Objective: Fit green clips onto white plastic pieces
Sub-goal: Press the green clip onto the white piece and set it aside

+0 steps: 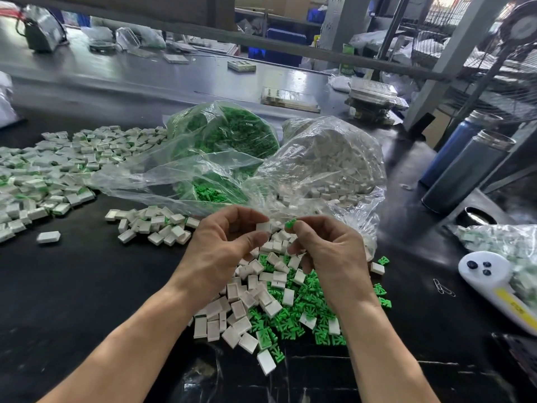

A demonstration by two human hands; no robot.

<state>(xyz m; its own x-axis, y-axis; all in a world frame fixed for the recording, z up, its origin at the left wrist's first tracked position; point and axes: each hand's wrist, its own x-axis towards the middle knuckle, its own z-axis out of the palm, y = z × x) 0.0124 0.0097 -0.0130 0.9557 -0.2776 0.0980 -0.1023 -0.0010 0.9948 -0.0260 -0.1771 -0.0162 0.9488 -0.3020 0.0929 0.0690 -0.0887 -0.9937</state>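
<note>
My left hand [223, 245] pinches a white plastic piece [263, 227] between thumb and fingers above the black table. My right hand [322, 245] pinches a green clip [290, 223] just to the right of that piece, a small gap between them. Below both hands lies a mixed heap of loose white pieces [247, 301] and green clips [293, 318]. Other fingers of the right hand curl under, and what they hold is hidden.
A clear bag of green clips [223, 132] and a clear bag of white pieces [328, 158] lie behind the hands. Pieces with green showing spread at the left [52, 170]. Two dark bottles [465, 170], a white handheld device [494, 280] and paper clips [443, 287] sit at the right.
</note>
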